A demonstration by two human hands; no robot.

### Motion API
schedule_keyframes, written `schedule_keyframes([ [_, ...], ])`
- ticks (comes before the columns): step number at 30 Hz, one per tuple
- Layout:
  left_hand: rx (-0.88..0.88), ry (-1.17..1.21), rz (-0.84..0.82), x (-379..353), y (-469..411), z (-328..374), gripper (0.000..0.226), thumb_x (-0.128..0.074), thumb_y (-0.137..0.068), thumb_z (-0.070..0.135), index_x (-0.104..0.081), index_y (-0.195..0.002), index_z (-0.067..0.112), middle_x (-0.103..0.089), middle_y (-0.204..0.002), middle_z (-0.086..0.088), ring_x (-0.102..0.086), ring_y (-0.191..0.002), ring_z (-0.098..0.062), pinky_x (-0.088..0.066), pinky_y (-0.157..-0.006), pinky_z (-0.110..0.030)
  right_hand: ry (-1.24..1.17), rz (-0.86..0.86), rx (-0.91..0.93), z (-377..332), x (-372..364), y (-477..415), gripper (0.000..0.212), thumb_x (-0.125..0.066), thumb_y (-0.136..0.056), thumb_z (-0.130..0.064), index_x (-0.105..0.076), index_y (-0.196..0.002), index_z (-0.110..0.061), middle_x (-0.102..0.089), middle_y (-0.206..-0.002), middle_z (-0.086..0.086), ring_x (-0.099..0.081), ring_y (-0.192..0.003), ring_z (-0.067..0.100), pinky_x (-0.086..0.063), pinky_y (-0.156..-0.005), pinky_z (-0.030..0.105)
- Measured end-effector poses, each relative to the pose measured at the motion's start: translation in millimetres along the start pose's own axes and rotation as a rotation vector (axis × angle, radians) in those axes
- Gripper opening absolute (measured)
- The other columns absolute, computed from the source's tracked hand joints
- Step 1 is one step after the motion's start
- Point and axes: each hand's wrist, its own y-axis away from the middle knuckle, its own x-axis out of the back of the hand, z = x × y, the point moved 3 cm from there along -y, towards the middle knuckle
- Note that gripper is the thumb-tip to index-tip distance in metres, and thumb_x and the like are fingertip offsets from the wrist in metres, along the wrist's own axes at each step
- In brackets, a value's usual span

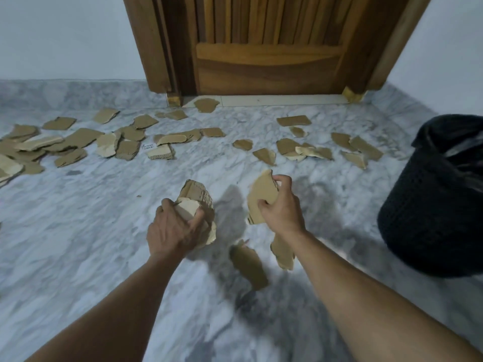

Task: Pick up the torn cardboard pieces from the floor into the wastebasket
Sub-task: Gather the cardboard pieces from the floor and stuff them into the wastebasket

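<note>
Head view: both hands work above a grey marble floor (78, 231). The left hand (172, 231) has its fingers curled around a stack of torn cardboard pieces (196, 205), thumb on top and fingertips pressing the near edge. The right hand (281, 207) pinches a single flat cardboard piece (262, 197) between thumb and fingers at its right edge. Two blurred pieces show below the hands, one dark (249, 267) and one pale (283, 253) beside the right forearm; whether they rest on the floor or are in the air cannot be told.

Most of the remaining material lies well apart from the hands: a dense scatter at the left (65, 145), a looser group at the right (326, 150), and one piece at the threshold of the wooden door (261, 48). The black wastebasket (431, 218) stands at the right, lined with a dark bag.

Handling judgement: the corrugated pieces appear light and fairly stiff, with ragged edges that bend under pressure. Flat pieces sit flush on the smooth stone, so lift an edge or corner first, then stack pieces face to face. Grip a stack across its thickness; loose outer pieces are likely to slip out.
</note>
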Motion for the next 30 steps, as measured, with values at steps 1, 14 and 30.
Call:
schedule_keyframes([
  [1,-0.03,0.012,0.001,5,-2,15,0.063,-0.054,-0.078,0.072,-0.041,-0.108,0.018,-0.061,-0.106,-0.013,-0.061,-0.088,-0.037,-0.051,-0.075,-0.042,0.016,0.011,0.003,-4,19,-4,0.055,-0.069,-0.09,-0.023,-0.035,-0.132,-0.03,-0.056,-0.101,0.003,-0.061,-0.08,0.027,-0.05,-0.057,0.033],
  [14,-0.484,0.273,0.035,75,35,345,0.075,-0.046,-0.081,0.075,-0.048,-0.122,0.013,-0.063,-0.111,-0.016,-0.06,-0.098,-0.037,-0.049,-0.081,-0.042,0.031,0.467,0.093,-60,363,-25,0.055,-0.076,-0.083,-0.021,-0.044,-0.128,-0.025,-0.052,-0.109,-0.004,-0.052,-0.095,0.018,-0.038,-0.061,0.026],
  [30,-0.597,0.306,-0.425,-41,159,554,0.089,-0.058,-0.089,0.064,-0.033,-0.15,0.005,-0.047,-0.148,-0.021,-0.049,-0.132,-0.04,-0.044,-0.102,-0.043,0.105,0.55,-0.279,95,491,11,0.014,-0.046,-0.09,-0.011,-0.049,-0.076,-0.01,-0.047,-0.067,0.004,-0.044,-0.059,0.02,-0.034,-0.054,0.031],
])
